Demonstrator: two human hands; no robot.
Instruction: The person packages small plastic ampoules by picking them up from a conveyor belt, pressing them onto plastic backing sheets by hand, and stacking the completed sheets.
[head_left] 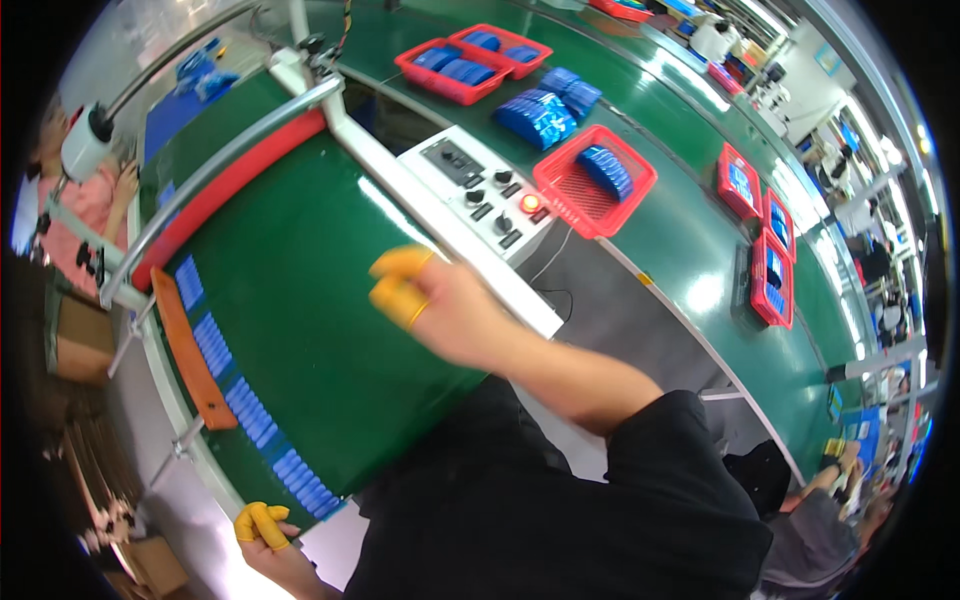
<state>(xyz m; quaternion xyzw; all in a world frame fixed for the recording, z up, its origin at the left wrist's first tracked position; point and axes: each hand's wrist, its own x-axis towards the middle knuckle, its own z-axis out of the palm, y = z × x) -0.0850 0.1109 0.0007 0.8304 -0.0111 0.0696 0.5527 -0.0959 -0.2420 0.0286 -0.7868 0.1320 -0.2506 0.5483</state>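
My right hand [445, 310], with yellow finger cots, is over the green conveyor belt [320, 270], smeared by motion. Nothing shows clearly in its fingers. At the lower left, my left hand [270, 550] is beside the belt's near corner, its yellow-cotted fingers curled closed. Whatever they may hold is hidden. Close to it ends a line of slim blue packets [305, 482], laid side by side in groups along the belt's left edge. Farther up that line are more blue packets [212, 345]. An orange-brown guide strip [188, 350] runs along their outer side.
A white control box [485, 190] with knobs and a lit red button adjoins the belt's right rail. Beyond, a red basket [640, 195] holds blue packs on another green conveyor [690, 270]. A metal bar [230, 165] and red roller [240, 190] cross the far end. Other people work nearby.
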